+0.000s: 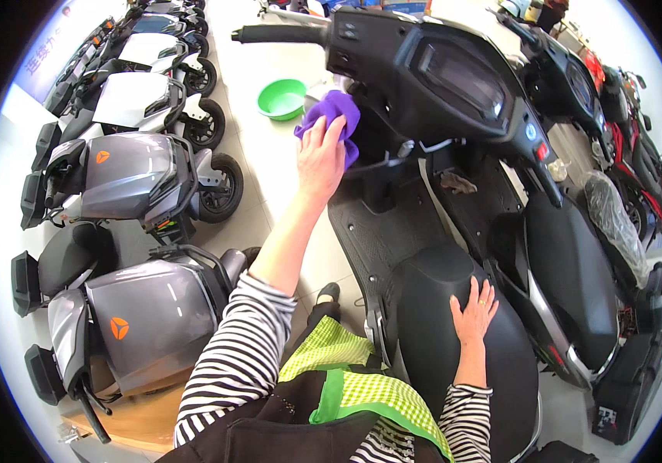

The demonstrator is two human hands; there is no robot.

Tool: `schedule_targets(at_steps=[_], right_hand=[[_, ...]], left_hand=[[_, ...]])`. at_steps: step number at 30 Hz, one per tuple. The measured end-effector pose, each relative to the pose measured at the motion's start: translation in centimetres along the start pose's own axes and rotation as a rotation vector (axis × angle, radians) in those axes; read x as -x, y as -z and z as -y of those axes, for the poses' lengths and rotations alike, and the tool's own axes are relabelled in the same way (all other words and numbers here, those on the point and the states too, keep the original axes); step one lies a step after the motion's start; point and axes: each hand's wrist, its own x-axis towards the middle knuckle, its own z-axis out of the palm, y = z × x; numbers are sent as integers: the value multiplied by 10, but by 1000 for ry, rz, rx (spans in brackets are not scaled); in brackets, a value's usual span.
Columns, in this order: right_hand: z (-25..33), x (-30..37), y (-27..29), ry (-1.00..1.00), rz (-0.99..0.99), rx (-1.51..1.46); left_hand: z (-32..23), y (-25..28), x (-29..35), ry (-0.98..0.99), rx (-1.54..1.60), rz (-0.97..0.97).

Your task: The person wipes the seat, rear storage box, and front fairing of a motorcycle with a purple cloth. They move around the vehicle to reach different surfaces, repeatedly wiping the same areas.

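A purple cloth (337, 116) is bunched in my left hand (321, 160), whose fingers press it against the front body of a black scooter, below its handlebar (369, 54). The part under the cloth is hidden. My right hand (473, 310) lies with spread fingers on the scooter's black seat (431, 309), holding nothing. Between seat and front stretches the dark footboard (385, 231). The scooter's dark display (461, 71) faces up at the top of the view.
A green basin (282, 99) stands on the pale tiled floor beyond my left hand. Grey and white scooters (126, 177) line the left side. Close on the right stands another black scooter (574, 270), with clear plastic wrap (613, 220) beside its seat.
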Motion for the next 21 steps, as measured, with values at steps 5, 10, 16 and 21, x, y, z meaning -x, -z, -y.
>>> schedule_targets(at_steps=[5, 10, 16, 21], right_hand=[[9, -5, 8, -82, 46, -18], [13, -10, 8, -174, 122, -2], [9, -10, 6, -135, 102, 8], [7, -10, 3, -158, 127, 23]], left_hand=[[22, -31, -52, 88, -45, -49], [22, -35, -95, 173, -95, 205], [33, -45, -132, 399, 80, 418], [39, -40, -112, 274, 43, 411]])
